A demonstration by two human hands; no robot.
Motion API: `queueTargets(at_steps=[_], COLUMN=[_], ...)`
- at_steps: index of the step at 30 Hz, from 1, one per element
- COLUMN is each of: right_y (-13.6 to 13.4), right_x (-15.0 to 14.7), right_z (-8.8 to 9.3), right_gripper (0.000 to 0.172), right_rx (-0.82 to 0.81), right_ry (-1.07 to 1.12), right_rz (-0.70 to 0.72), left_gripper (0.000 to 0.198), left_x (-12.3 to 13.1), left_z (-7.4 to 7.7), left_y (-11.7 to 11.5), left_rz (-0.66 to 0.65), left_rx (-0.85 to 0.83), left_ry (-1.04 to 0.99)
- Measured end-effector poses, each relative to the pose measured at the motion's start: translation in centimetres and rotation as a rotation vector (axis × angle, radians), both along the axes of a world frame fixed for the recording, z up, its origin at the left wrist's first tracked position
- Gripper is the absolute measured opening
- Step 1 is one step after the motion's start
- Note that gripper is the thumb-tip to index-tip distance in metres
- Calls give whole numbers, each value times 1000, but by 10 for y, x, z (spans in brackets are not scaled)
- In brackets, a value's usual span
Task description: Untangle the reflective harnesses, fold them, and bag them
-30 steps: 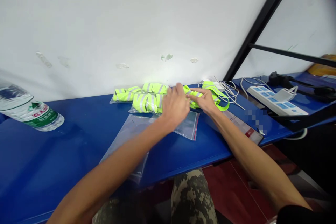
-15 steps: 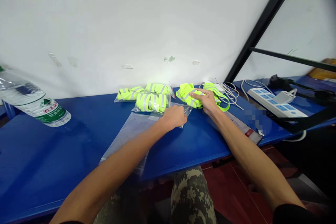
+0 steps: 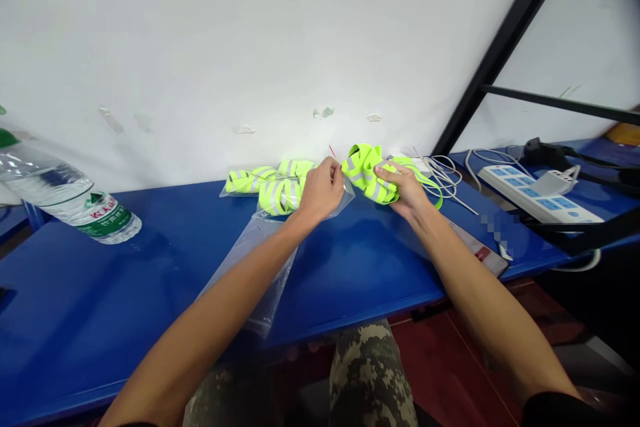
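Note:
My right hand [image 3: 407, 188] is closed around a bundle of fluorescent yellow strap with grey reflective stripes [image 3: 373, 173], loosely coiled and raised a little over the blue table. Close to its left end, my left hand [image 3: 323, 190] is closed in a pinch at the edge of a clear plastic bag [image 3: 346, 199]; a thin red line shows above the fingers. The fingertips are partly hidden. Beside and behind that hand lie bagged yellow bundles [image 3: 277, 195]. A flat clear bag [image 3: 267, 300] lies under my left forearm and reaches the table's front edge.
A large water bottle [image 3: 75, 193] appears tilted at the left. More yellow strap and white cables [image 3: 443, 177] lie behind my right hand. Farther right are a white power strip [image 3: 537, 197] and a black metal frame [image 3: 493, 67]. A flat printed item [image 3: 480, 250] lies under my right forearm.
My left hand has moved up and back, closer to the strap bundle, and the red line now stands higher. The bundle in my right hand is lifted slightly and its coils have loosened.

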State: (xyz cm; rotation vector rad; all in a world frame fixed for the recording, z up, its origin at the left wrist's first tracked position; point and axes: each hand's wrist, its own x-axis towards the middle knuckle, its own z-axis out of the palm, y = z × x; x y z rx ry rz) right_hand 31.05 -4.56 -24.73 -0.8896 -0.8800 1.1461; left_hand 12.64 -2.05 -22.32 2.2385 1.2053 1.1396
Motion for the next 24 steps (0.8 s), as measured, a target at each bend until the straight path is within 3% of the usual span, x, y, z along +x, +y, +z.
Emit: queueTargets(at_steps=[6,11,17,21,24], right_y=[-2,1,1,1,2], right_x=[10,2,-2,3,0], right_z=[6,-3,-13,-14,-16], right_gripper=[44,44,45,43,43], right_rx=[51,37,-51,4,-32], right_ry=[-67,-85,-60,-72,-69], right_rz=[-49,-12,89,124,122], left_gripper=[21,31,36,33,26], left_x=[6,1,-18,-22,-20], left_z=[23,24,-1,-18,-27], left_y=[-19,-10,11,17,25], left_rz=[41,76,155,96,-7], left_rx=[371,573,556,464,297], left_ry=[-150,99,449,504,401])
